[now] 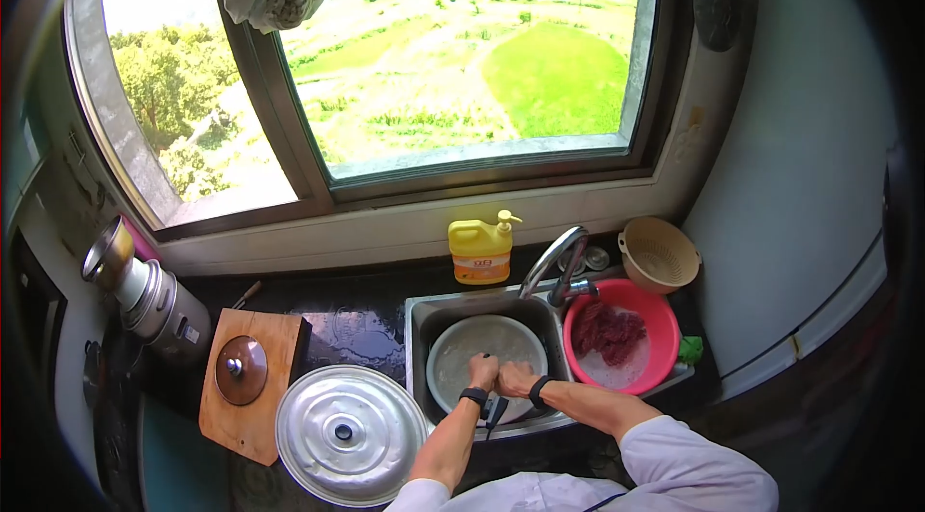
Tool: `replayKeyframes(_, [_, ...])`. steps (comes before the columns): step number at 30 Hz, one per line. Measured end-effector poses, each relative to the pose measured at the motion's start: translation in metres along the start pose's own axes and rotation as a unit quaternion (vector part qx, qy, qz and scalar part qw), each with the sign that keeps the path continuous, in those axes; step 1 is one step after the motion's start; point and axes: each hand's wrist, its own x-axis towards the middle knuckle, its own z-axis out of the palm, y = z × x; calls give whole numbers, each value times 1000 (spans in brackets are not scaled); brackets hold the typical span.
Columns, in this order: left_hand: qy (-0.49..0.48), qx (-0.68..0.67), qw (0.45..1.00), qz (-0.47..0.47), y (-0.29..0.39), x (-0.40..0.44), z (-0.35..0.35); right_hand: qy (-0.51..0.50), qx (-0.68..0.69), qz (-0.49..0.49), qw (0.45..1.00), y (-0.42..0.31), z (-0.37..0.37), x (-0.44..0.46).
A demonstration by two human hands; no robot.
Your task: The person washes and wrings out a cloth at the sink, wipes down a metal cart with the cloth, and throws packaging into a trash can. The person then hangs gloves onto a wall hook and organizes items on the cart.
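A round metal basin [445, 343] holding cloudy liquid sits in the left bowl of the steel sink [416, 319]. Over the basin's middle, my left hand [484, 371] and my right hand [516, 379] are close together, side by side. The fingers of both are curled in; whatever they may hold is too small or hidden to make out. Each wrist wears a black band. Right of my hands, a pink basin [662, 319] holds a dark red mass [609, 334] in foamy water.
Behind the sink are a curved faucet [551, 257], a yellow pump bottle [481, 250] and a beige colander [661, 255]. To the left lie a large metal lid [337, 396] and a wooden board [255, 420] with a glass lid [241, 370]. A metal appliance [169, 319] stands farther left.
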Motion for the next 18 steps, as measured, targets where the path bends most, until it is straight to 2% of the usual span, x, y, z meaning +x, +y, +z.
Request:
replayKeyframes(2, [15, 15, 1000, -20, -2, 1, -1, 12, -29, -32, 999, 4, 5, 1])
replayKeyframes(4, [-2, 86, 996, -3, 3, -1, -5, 25, -55, -63, 996, 12, 15, 6])
replayKeyframes(5, [43, 24, 999, -12, 2, -3, 0, 77, -57, -72, 993, 15, 18, 8])
replayKeyframes(6, [44, 22, 999, -16, 2, -2, 4, 129, -58, -80, 987, 17, 23, 10])
replayKeyframes(7, [19, -86, 996, -19, 4, 1, 6, 149, -33, -47, 987, 20, 25, 13])
replayKeyframes(8, [-5, -194, 981, -20, 9, 3, 7, 147, -35, -50, 987, 19, 19, 14])
replayKeyframes(10, [15, -246, 969, -3, 22, -2, 0, 117, 49, -14, 992, 19, -2, 11])
replayKeyframes(11, [-57, -298, 952, -45, 36, -9, -17, 71, 142, -86, 984, 19, -26, 3])
replayKeyframes(12, [-128, -347, 925, -87, 48, -16, -32, 23, 233, -154, 960, 20, -50, -3])
replayKeyframes(13, [-147, -412, 897, -64, 56, -25, -41, -73, 333, -59, 938, 27, -58, -4])
replayKeyframes(14, [-161, -475, 864, -42, 60, -32, -47, -84, 411, -22, 907, 26, -70, -11])
replayKeyframes(15, [-155, -511, 845, 3, 61, -36, -48, -71, 486, -11, 871, 25, -80, -20])
replayKeyframes(16, [-144, -546, 824, 44, 59, -42, -48, -11, 553, 5, 833, 18, -86, -27])
replayKeyframes(17, [-188, -567, 800, 55, 66, -59, -57, 7, 597, -2, 802, 30, -80, -17])
replayKeyframes(18, [-230, -588, 773, 68, 78, -82, -69, 24, 682, -50, 730, 25, -86, -22])
